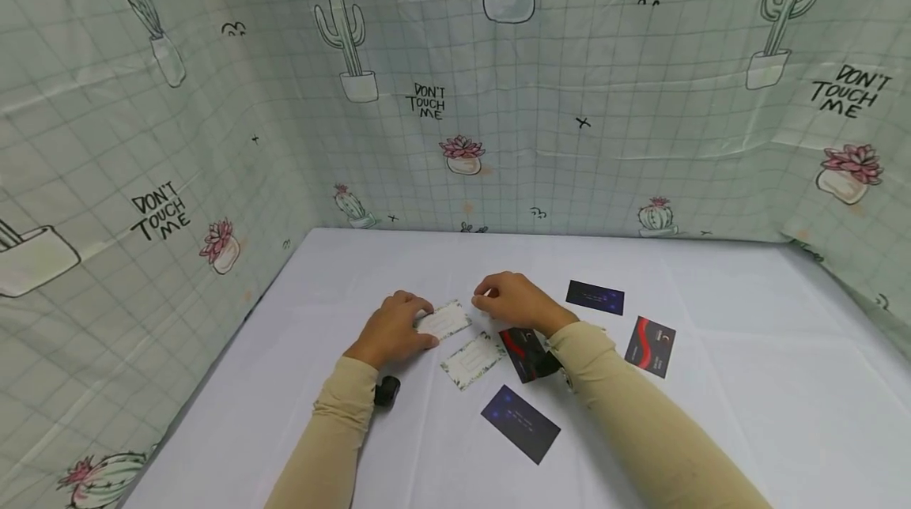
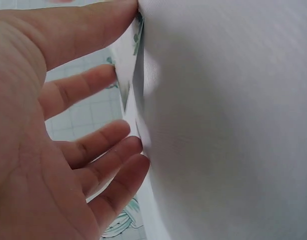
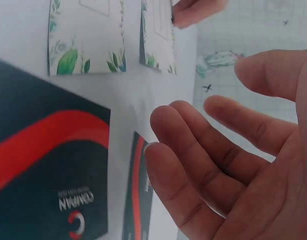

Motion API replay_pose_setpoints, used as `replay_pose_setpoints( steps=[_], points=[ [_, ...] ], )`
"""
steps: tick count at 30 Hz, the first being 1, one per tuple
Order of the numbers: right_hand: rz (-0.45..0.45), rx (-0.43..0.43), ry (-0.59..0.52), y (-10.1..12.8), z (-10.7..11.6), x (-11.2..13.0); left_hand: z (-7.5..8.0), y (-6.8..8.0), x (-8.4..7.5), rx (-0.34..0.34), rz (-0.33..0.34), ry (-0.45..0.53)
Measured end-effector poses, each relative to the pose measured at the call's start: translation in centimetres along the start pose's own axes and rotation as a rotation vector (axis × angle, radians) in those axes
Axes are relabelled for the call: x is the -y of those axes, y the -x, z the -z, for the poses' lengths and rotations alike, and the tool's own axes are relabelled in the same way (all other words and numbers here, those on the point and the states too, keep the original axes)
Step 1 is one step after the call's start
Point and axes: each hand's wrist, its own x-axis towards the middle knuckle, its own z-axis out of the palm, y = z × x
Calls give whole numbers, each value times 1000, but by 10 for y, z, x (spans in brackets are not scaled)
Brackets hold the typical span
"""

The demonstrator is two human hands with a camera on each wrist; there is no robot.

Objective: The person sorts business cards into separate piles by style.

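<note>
Fingers first: on the left hand (image 1: 393,329), we see the thumb and index finger (image 2: 83,88) gripping a white leaf-bordered card (image 1: 447,322) at its left end, while the other fingers stay apart from it, loosely bent. That card is tilted in the left wrist view, with a dark gap under one edge; we cannot tell whether all of it is off the white tabletop (image 1: 427,454). The right hand (image 1: 518,299) holds nothing, its fingers relaxed and slightly bent, just to the right of the gripped card.

Nearer us lies a second leaf-bordered card (image 1: 472,361), and just beside it, a small gap apart, a black business card with a red wave (image 1: 522,352), partly hidden by the right wrist. Its matching black-and-red card (image 1: 650,347) lies to the right of that forearm. We also see two dark blue cards: the far one (image 1: 595,297) beyond the right wrist, the near one (image 1: 521,424) between the forearms.
</note>
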Motion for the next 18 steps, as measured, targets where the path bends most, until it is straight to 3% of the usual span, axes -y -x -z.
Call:
replay_pose_setpoints(
  steps=[18],
  points=[
    [-45,8,-123,-5,-17,-2,-2,-6,3,47,-39,46]
  ],
)
